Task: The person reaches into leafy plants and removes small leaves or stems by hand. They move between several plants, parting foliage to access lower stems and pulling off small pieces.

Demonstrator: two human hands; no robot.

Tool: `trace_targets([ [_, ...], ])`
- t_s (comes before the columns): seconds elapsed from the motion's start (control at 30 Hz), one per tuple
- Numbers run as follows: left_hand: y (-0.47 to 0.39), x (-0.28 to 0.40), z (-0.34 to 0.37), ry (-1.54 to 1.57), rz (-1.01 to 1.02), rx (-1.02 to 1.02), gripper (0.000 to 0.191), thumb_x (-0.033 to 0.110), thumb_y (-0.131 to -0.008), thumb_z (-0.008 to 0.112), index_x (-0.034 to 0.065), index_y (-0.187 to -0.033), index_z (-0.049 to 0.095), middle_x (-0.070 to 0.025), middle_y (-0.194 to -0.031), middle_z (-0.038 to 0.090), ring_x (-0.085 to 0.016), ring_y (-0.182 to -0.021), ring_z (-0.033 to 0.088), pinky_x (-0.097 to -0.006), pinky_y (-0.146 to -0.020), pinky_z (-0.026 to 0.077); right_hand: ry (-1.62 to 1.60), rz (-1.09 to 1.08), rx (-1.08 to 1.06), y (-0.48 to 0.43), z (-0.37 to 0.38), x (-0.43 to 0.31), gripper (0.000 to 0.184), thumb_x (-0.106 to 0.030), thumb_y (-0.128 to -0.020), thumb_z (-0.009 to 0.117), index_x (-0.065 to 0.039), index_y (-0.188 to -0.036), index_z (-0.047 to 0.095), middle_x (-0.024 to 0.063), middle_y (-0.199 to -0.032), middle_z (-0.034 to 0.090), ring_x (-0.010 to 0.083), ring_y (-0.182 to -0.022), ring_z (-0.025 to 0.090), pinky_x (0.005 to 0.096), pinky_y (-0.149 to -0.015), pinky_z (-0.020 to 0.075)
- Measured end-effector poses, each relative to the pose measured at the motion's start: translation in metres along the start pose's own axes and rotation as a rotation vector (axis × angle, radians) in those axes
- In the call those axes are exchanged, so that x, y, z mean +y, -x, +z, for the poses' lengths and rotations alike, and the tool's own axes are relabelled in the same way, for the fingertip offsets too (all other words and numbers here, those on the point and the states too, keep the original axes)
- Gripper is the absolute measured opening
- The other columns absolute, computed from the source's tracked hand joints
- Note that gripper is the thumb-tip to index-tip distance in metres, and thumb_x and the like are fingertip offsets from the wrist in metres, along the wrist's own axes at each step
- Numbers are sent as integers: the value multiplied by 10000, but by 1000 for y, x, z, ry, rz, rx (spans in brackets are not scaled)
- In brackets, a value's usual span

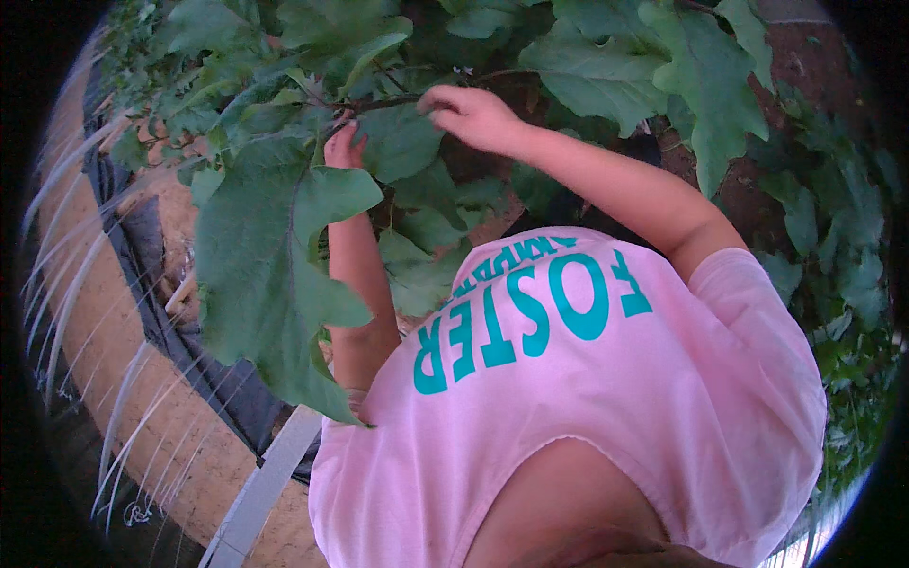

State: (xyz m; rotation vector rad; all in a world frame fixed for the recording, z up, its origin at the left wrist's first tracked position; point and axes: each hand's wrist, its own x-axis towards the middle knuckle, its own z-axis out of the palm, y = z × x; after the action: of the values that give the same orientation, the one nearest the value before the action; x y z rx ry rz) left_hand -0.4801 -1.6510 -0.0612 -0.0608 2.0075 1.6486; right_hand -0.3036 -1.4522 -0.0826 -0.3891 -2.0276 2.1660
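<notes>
A leafy plant with broad lobed leaves and dark purplish stems, apparently an eggplant plant, spreads in front of me. My left hand (346, 147) reaches up beneath its dark stem (387, 104), fingertips at a fork and thumb raised. To the right, my right hand (472, 117) bends over the same stem, fingers curled at it and slightly blurred. Whether either hand grips the stem is unclear. A large leaf (266, 248) hangs in front of my left forearm. Between the hands, a smaller leaf (401, 138) lies just below the stem. Near my right fingers shows a small pale flower (463, 71).
A wooden board edge (153, 419) curves along the left, with black plastic sheeting (213, 383) inside it. Pale strings (85, 263) fan out across the board. A grey-white bar (266, 483) slants at lower left. More foliage (859, 263) grows at right beside brown soil (802, 64).
</notes>
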Motion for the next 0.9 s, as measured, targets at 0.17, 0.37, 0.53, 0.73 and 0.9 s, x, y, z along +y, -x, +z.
trace_targets([
  [0.17, -6, -1, 3, -26, 35, -103, 184, 184, -891, 591, 78, -1042, 597, -31, -1075, 607, -172, -1034, 546, -384, -885, 429, 167, -92, -10, -39, 43, -25, 293, -267, -802, 576, -155, -1070, 612, 112, -915, 663, 312, -839, 633, 430, -724, 505],
  [0.37, -1, -18, -5, -14, 55, -131, 190, 178, -926, 574, 59, -1074, 582, -28, -1040, 610, -140, -947, 569, -289, -825, 449, 200, -272, 235, -58, 67, -26, 235, -261, -744, 620, -124, -932, 652, 81, -902, 658, 302, -854, 626, 425, -742, 504],
  [0.53, -1, -17, 8, 4, 55, -85, 200, 161, -926, 575, 52, -1094, 578, -18, -1054, 606, -138, -948, 575, -298, -822, 463, 360, -361, 289, -67, 66, -18, 195, -243, -740, 622, -118, -883, 667, 52, -894, 654, 285, -846, 627, 420, -758, 502],
  [0.73, -1, -13, 17, -15, 64, -85, 227, 136, -921, 567, 26, -1121, 567, -29, -1097, 596, -142, -982, 572, -303, -853, 469, 394, -490, 277, -65, 55, -10, 180, -242, -733, 631, -109, -850, 662, 61, -888, 633, 289, -829, 622, 419, -743, 496],
  [0.9, 4, -17, 4, -112, 106, -96, 304, 82, -893, 566, -3, -1184, 542, -56, -1103, 588, -167, -1014, 564, -318, -906, 455, 446, -486, 160, -69, 47, -6, 164, -227, -748, 626, -119, -865, 667, 69, -865, 605, 292, -840, 605, 416, -702, 498],
])
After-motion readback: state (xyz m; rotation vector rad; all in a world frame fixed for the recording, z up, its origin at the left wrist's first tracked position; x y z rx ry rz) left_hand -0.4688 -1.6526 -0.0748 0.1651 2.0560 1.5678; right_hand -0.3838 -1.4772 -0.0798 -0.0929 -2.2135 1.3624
